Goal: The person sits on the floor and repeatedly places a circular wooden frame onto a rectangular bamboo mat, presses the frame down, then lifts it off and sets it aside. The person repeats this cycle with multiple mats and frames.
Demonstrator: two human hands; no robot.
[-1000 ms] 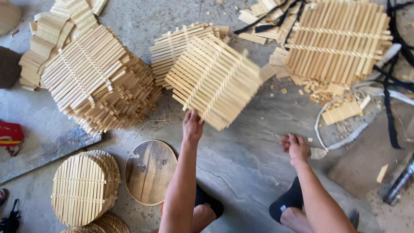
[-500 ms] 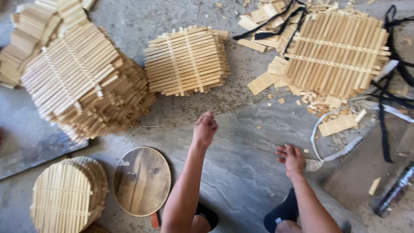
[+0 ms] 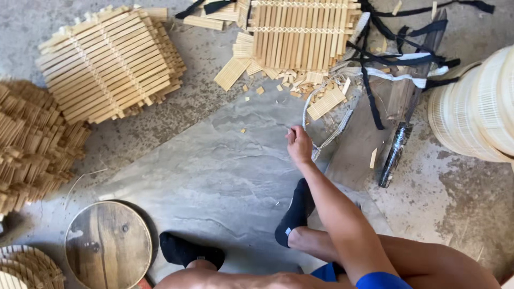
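The white strap (image 3: pixel 327 136) lies on the grey floor (image 3: pixel 214 160) just beyond the right hand (image 3: pixel 299 144), looping up toward a small slat panel (image 3: pixel 325 103); the right hand rests at the strap's near end with its fingers curled in, and whether they actually clamp the strap cannot be told; the left hand is out of view. Measured from the strap: just past it sits the small slat panel amid wood chips; further up lies a large woven slat mat (image 3: pixel 302 33) with black straps (image 3: pixel 396 53) tangled beside it; to the right lies a dark wrapped bar (image 3: pixel 395 152), and further right a stack of pale round woven trays (image 3: pixel 476 107); well to the left stands a pile of square slat mats (image 3: pixel 110 61), and beyond it, at the frame's edge, another heap of slat mats (image 3: pixel 32 144); toward the near left lies a round wooden disc (image 3: pixel 108 246); the person's feet in black socks (image 3: pixel 294 214) rest on the floor close below the strap.
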